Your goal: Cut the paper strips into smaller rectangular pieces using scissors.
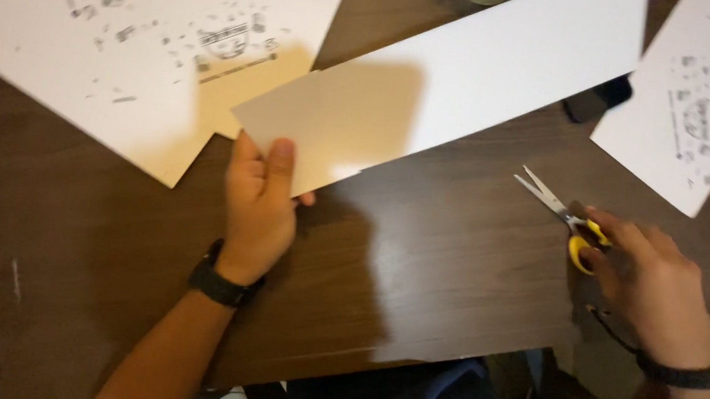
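My left hand (257,207) has fingers clamped on the white sheet (448,84), steadying it; my right hand (655,280) has fingers closed on the yellow scissors (566,217) upon the tabletop (432,259).

The printed marks on the white sheet (98,53) at upper left are blurred and cut off by the top edge. The right hand (654,284) covers most of the yellow scissor handles (583,248). A dark object (597,100) lies half hidden under another printed sheet (686,102) at right.
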